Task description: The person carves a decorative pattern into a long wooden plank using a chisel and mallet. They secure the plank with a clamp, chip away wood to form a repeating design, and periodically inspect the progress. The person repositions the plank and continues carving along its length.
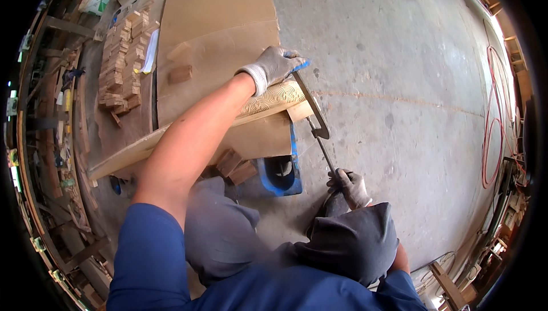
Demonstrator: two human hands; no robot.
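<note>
My left hand, in a grey glove with a white cuff, is closed around the upper end of a dark metal clamp. My right hand, also gloved, grips the lower end of the clamp's screw rod beside my right knee. The clamp sits at the right end of a long wooden board. On that end lies a wood piece with a carved swirl pattern, partly hidden by my left forearm. A small pale wood block sits at the board's edge beside the screw.
Brown cardboard covers the work surface, with a blue plastic pallet showing beneath. Stacked small wood blocks stand at left. Loose blocks lie near my left knee. A red hose runs along the right side of the concrete floor.
</note>
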